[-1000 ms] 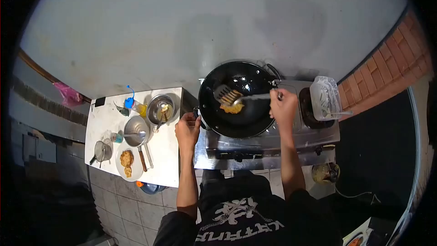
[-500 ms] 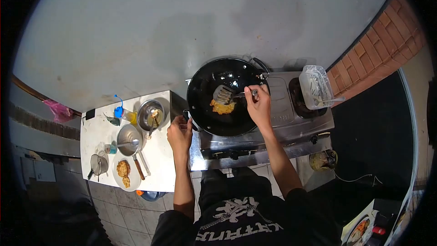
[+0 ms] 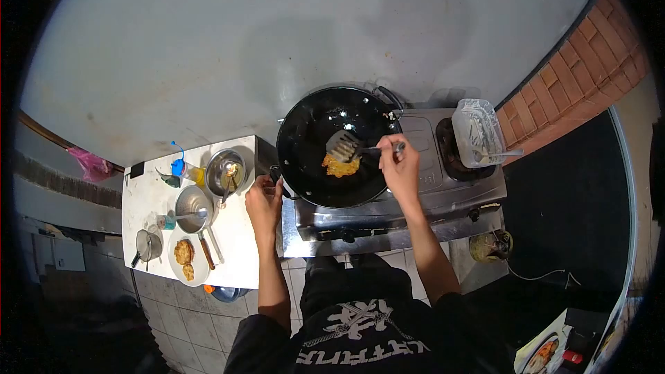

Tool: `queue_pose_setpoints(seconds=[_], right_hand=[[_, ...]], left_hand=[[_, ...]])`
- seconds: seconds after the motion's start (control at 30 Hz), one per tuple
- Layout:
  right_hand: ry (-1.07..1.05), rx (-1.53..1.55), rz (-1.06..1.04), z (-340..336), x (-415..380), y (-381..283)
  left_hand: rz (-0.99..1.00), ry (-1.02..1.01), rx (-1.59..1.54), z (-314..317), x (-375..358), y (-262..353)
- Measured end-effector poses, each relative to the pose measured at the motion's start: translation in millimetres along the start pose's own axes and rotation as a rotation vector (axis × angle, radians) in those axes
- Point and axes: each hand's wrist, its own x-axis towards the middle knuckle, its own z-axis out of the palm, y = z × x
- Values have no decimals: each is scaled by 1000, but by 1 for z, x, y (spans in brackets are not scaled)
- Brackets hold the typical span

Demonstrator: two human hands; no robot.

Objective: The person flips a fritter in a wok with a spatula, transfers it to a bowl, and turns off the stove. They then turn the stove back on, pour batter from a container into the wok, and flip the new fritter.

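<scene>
A black wok (image 3: 305,131) sits on the left side of the stove, with a golden fried piece of food (image 3: 339,167) on its bottom. My left hand (image 3: 264,206) is closed around the wok's left handle (image 3: 276,179). Gripped in my right hand (image 3: 400,168) is the handle of a slotted metal spatula (image 3: 344,145). Its blade is tilted over the upper edge of the food and seems to touch it; the contact itself is partly hidden.
On the left, a white table (image 3: 239,249) holds a plate (image 3: 199,273) with fried pieces, two metal bowls (image 3: 225,173), a strainer (image 3: 147,246) and an oil bottle (image 3: 196,175). A plastic container (image 3: 478,131) stands over the stove's (image 3: 429,197) right burner. Behind is a grey wall.
The wok and my left hand sit slightly further left in view. My right hand and the spatula have shifted a little to the right relative to the wok.
</scene>
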Motion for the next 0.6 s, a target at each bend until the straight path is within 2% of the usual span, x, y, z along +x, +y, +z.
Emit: queue_pose_setpoints(seconds=[0.1,0.17,0.33,0.43,0.6], right_hand=[[-49,-38,-36,3,-12,3],[-94,-116,23,4,-18,3],[-57,-252,22,-3,-37,9],[-3,-110,11,3,-36,16],[-71,-108,39,1,-23,19]], left_hand=[[-21,-8,-12,0,0,1],[-39,-17,-16,0,0,1],[-32,0,-1,2,0,-2],[-43,-8,-19,3,-1,-4],[-23,11,-5,1,-2,-1]])
